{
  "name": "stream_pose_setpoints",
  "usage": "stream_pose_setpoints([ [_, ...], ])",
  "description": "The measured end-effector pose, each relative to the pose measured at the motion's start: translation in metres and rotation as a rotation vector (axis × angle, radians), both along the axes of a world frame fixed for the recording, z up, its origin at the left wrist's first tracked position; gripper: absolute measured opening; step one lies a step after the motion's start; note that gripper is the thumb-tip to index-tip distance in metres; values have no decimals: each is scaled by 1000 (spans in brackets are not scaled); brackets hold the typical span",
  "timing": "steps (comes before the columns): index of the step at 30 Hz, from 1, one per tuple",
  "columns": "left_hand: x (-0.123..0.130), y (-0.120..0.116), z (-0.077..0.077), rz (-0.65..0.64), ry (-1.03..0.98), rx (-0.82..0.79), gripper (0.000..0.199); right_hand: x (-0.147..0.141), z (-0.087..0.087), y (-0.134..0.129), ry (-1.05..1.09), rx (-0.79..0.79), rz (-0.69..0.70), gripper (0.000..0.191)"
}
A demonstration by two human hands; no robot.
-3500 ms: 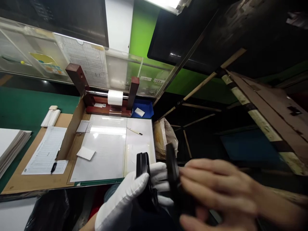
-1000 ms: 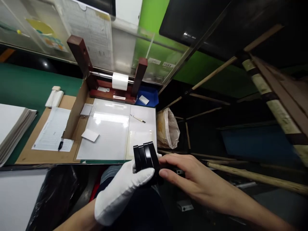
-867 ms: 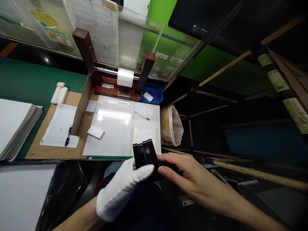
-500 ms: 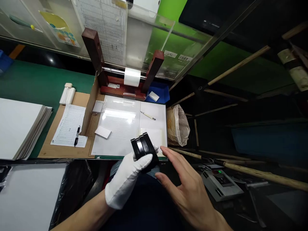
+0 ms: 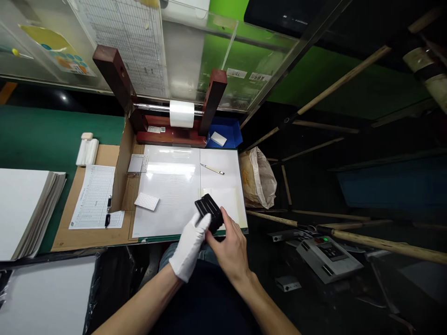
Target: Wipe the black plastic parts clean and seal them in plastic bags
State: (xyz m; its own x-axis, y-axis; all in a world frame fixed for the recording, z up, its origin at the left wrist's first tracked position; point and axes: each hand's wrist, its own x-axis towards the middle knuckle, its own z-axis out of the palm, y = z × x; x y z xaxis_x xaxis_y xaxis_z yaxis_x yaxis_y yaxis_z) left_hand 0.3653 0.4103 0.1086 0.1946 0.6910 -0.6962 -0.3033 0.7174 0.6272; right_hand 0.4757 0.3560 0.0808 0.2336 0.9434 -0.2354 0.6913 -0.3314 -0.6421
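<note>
A glossy black block of several stacked or ridged pieces (image 5: 208, 207) is held over the front edge of the white work surface (image 5: 167, 181). My left hand (image 5: 190, 246), in a white glove, grips its left side with the thumb on top. My bare right hand (image 5: 228, 244) closes on its right side, thumb below and fingers along the edge. The palms hide the block's underside. Left of it on the surface lies a small white textured pad (image 5: 147, 201). A thin tweezer-like tool (image 5: 212, 169) rests behind the block.
A dark red stand (image 5: 171, 137) holds a white roll (image 5: 182, 114). Beside it is a blue tray (image 5: 226, 132). A paper bag (image 5: 258, 179) stands to the right, with a grey device (image 5: 328, 260) lower down. Left are a cardboard divider (image 5: 122, 167), a printed sheet (image 5: 92, 197) and stacked white sheets (image 5: 24, 209).
My right hand has moved left and taken hold of the block's right side. The block is tilted differently in my left hand. The camera view has shifted slightly.
</note>
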Motion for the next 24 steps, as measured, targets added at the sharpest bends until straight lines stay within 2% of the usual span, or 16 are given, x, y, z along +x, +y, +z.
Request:
stream_pose_setpoints([
  [3, -30, -1, -17, 38, 122, -46, 77, 4, -67, 27, -32, -128, -107, 72],
  [6, -75, -9, -17, 54, 256, -60, 85, 2, -133, 57, -36, -186, -159, 64],
  [8, -108, -22, -16, 73, 387, -116, 84, -4, -166, 74, -34, -206, -189, 57],
  [10, -139, -39, -19, 120, 466, -166, 80, -14, -190, 87, -38, -215, -228, 50],
  [14, -182, -77, -33, 250, 595, -400, 71, -34, -215, 98, -51, -220, -293, 45],
  [18, -192, -97, -48, 262, 592, -466, 69, -42, -225, 96, -46, -212, -308, 47],
  [20, -192, -102, -57, 195, 569, -475, 69, -42, -229, 94, -43, -206, -305, 52],
  [24, -198, -117, -83, -145, 748, -363, 66, -30, -231, 87, -29, -187, -270, 61],
])
